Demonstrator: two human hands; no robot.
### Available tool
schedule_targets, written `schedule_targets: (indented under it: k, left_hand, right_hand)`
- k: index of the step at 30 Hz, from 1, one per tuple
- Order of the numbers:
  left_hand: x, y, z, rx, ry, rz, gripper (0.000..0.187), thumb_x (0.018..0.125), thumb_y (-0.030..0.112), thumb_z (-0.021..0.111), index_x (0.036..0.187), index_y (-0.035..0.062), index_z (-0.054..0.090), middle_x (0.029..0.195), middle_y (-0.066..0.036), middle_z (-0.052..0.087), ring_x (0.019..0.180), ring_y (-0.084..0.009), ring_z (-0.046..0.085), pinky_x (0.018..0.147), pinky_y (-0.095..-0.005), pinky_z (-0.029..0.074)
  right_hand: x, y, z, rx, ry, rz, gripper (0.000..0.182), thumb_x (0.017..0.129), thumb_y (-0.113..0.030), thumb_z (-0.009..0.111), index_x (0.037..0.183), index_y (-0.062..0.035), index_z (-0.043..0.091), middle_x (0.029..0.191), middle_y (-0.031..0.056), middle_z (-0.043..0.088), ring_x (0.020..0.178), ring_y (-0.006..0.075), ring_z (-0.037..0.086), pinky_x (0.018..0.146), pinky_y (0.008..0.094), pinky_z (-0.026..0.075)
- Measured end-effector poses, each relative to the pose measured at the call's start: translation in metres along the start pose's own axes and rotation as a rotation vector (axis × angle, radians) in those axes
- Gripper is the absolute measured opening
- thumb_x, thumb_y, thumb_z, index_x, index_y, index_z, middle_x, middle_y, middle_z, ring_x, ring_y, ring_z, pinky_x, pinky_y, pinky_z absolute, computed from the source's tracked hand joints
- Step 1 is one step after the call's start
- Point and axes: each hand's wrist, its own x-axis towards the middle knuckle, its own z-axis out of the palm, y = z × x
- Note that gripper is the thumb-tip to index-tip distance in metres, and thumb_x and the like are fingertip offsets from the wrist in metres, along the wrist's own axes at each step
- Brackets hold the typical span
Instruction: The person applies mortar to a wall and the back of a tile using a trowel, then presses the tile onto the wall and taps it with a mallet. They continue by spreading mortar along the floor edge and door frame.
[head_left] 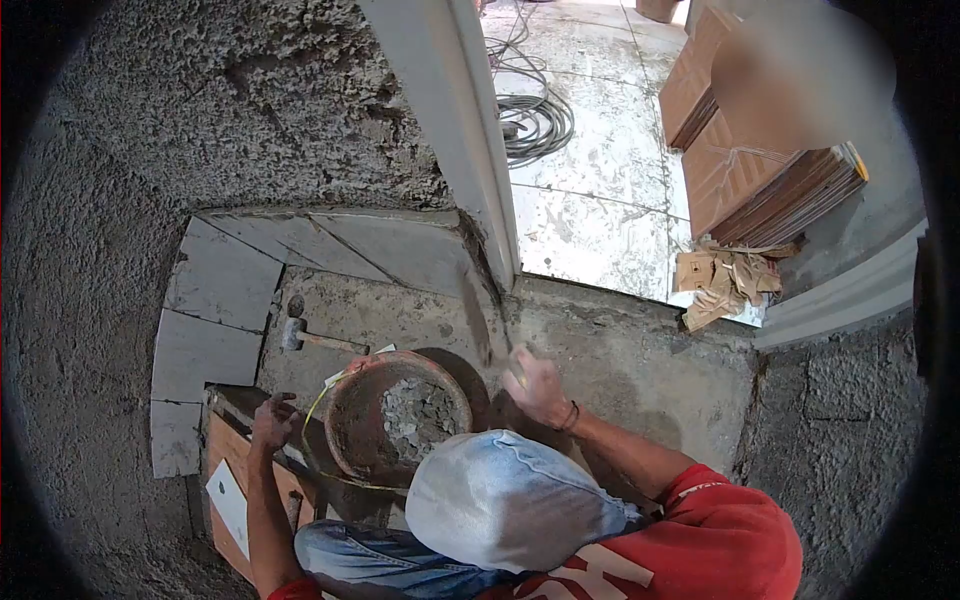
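Note:
My right hand [540,388] is closed in front of the doorway, beside the raised knee. From it a long, narrow brownish-grey tool [478,315], smeared by motion, points up toward the tiled wall's corner; I cannot make out its kind. My left hand [272,420] hovers above a box at the left, its fingers apart and slightly bent, with nothing visible in them. Between the hands stands a round bucket [345,450] partly filled with grey mortar [420,415]. A yellow measuring tape [312,412] curves around its left side. Behind the bucket, a mallet [325,340] lies on the floor.
Pale tiles [215,350] line the lower walls at the left and back. A brown box [225,455] with a white piece on it stands at the lower left. Beyond the door frame [460,130] are coiled cable [540,130], stacked cardboard boxes [720,170] and torn cardboard [725,280].

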Motion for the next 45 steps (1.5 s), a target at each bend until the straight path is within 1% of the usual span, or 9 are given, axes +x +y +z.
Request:
schedule_targets:
  k: [2, 7, 9, 11, 13, 15, 16, 19, 45]
  left_hand:
    - [0.012, -0.042, 0.016, -0.169, -0.029, 0.026, 0.054, 0.086, 0.034, 0.077, 0.129, 0.0017, 0.067, 0.105, -0.021, 0.077, 0.099, -0.0302, 0.076, 0.09, -0.0418, 0.058]
    - [0.001, 0.017, 0.011, -0.108, -0.17, -0.095, 0.06, 0.096, 0.047, 0.071, 0.132, -0.0001, 0.067, 0.113, -0.024, 0.075, 0.109, -0.0316, 0.071, 0.095, -0.0437, 0.054]
    - [0.004, 0.006, 0.021, -0.043, -0.113, 0.151, 0.064, 0.094, 0.053, 0.072, 0.129, -0.0012, 0.069, 0.112, -0.024, 0.074, 0.104, -0.0312, 0.071, 0.093, -0.0455, 0.053]
    - [0.005, 0.017, 0.022, 0.002, -0.2, 0.097, 0.058, 0.093, 0.05, 0.074, 0.12, -0.0011, 0.072, 0.106, -0.024, 0.074, 0.099, -0.0327, 0.071, 0.088, -0.0466, 0.053]
    - [0.021, -0.032, 0.054, 0.06, 0.04, 0.172, 0.05, 0.09, 0.047, 0.077, 0.112, 0.0017, 0.074, 0.098, -0.022, 0.075, 0.092, -0.0344, 0.071, 0.084, -0.0459, 0.053]
    - [0.015, 0.01, 0.036, 0.069, -0.166, 0.015, 0.037, 0.089, 0.029, 0.081, 0.115, 0.004, 0.075, 0.104, -0.021, 0.075, 0.096, -0.032, 0.07, 0.088, -0.0441, 0.053]
    - [0.015, 0.003, 0.041, 0.078, -0.13, 0.042, 0.038, 0.086, 0.033, 0.083, 0.112, 0.0057, 0.076, 0.101, -0.019, 0.075, 0.093, -0.0316, 0.07, 0.086, -0.0445, 0.053]
    - [0.019, 0.002, 0.049, 0.191, -0.154, -0.007, 0.045, 0.081, 0.043, 0.087, 0.108, 0.0085, 0.077, 0.1, -0.015, 0.076, 0.09, -0.0319, 0.072, 0.082, -0.0469, 0.055]
    - [0.015, 0.032, 0.041, 0.386, -0.148, 0.002, 0.047, 0.078, 0.039, 0.089, 0.113, 0.0115, 0.076, 0.104, -0.015, 0.077, 0.103, -0.0362, 0.073, 0.083, -0.0492, 0.057]
  right_hand:
    - [-0.025, 0.008, -0.007, -0.033, -0.066, -0.075, 0.029, 0.094, -0.019, 0.066, 0.111, 0.002, 0.057, 0.083, 0.0272, 0.062, 0.074, 0.0489, 0.062, 0.068, 0.0516, 0.049]
    - [-0.06, 0.046, -0.023, -0.148, -0.387, -0.117, 0.039, 0.095, -0.025, 0.065, 0.117, 0.0068, 0.059, 0.099, 0.0316, 0.065, 0.094, 0.0485, 0.065, 0.083, 0.0526, 0.052]
    - [-0.057, 0.051, -0.036, -0.153, -0.528, -0.191, 0.048, 0.097, -0.028, 0.062, 0.126, 0.0105, 0.056, 0.111, 0.0331, 0.065, 0.103, 0.0497, 0.064, 0.091, 0.0521, 0.052]
    - [-0.048, 0.051, -0.049, -0.177, -0.487, -0.497, 0.056, 0.097, -0.031, 0.062, 0.132, 0.0117, 0.052, 0.119, 0.0326, 0.065, 0.106, 0.0502, 0.064, 0.095, 0.0518, 0.053]
    - [-0.039, 0.049, -0.054, -0.137, -0.644, -0.452, 0.062, 0.095, -0.032, 0.063, 0.138, 0.0091, 0.049, 0.125, 0.0307, 0.063, 0.104, 0.0488, 0.065, 0.093, 0.0535, 0.052]
    - [-0.034, 0.047, -0.056, -0.042, -0.985, 0.153, 0.058, 0.093, -0.027, 0.064, 0.14, 0.0034, 0.05, 0.127, 0.0266, 0.064, 0.102, 0.0458, 0.067, 0.087, 0.0536, 0.054]
    - [-0.025, 0.005, -0.053, -0.594, -0.962, -0.088, 0.05, 0.092, -0.023, 0.062, 0.138, -0.0053, 0.055, 0.121, 0.0198, 0.067, 0.098, 0.0403, 0.069, 0.08, 0.0498, 0.055]
    - [-0.021, 0.005, -0.06, -0.673, -1.041, -0.112, 0.049, 0.092, -0.023, 0.062, 0.138, -0.0056, 0.056, 0.12, 0.0195, 0.067, 0.098, 0.04, 0.069, 0.08, 0.0496, 0.055]
    - [0.051, -0.037, -0.082, -1.097, -0.875, -0.387, 0.044, 0.092, -0.02, 0.061, 0.134, -0.0098, 0.06, 0.112, 0.0164, 0.067, 0.094, 0.0367, 0.07, 0.076, 0.0472, 0.056]
